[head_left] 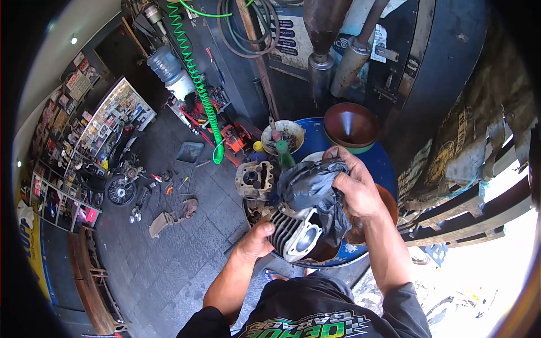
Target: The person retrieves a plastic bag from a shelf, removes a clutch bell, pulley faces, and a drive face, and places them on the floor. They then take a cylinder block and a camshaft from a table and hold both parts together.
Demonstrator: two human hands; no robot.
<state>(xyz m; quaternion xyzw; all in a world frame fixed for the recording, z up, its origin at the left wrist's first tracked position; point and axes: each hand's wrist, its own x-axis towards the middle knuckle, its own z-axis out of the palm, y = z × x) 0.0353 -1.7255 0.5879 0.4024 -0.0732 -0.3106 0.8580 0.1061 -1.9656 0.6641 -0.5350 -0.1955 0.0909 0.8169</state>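
Observation:
A finned metal engine cylinder [285,232] is held tilted over the blue drum, its round bore facing toward me. My left hand [256,239] is closed on its left side, with the thumb over the fins. In my right hand [356,183] a crumpled black plastic bag [314,186] is gripped; it hangs against the top and right side of the cylinder. Just beyond my left hand, a metal cylinder head [255,179] rests at the drum's left edge. Part of the cylinder is hidden by the bag.
The blue drum [386,163] carries a dark red funnel bowl [350,125], a bowl of small parts [296,132] and a green bottle [284,156]. A green coiled hose [204,93] hangs at the left. Tools, rags and a partly dismantled motorcycle [120,188] are on the floor.

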